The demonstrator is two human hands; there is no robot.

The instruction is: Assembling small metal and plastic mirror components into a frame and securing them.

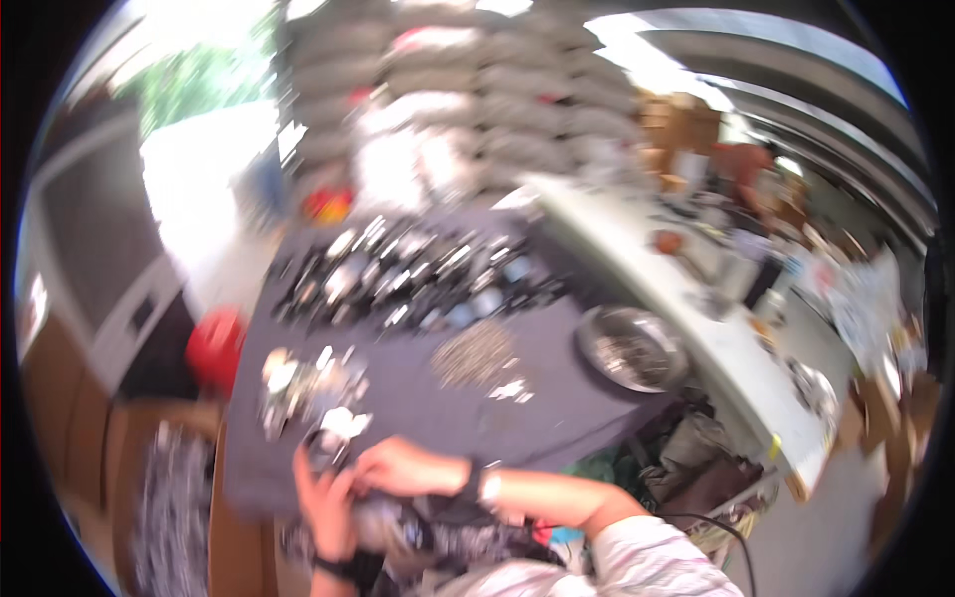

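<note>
Apparently, at lower left-centre, your left hand [326,507] grasps a small dark object [325,451], which could slip if your right hand [410,468], its grip indiscernible, nudges it.

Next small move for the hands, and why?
Probably settle the right hand against the dark item: the left hand appears to hold it, and the right hand is close beside, fingers pointing that way. Blur hides whether they already touch it.
</note>
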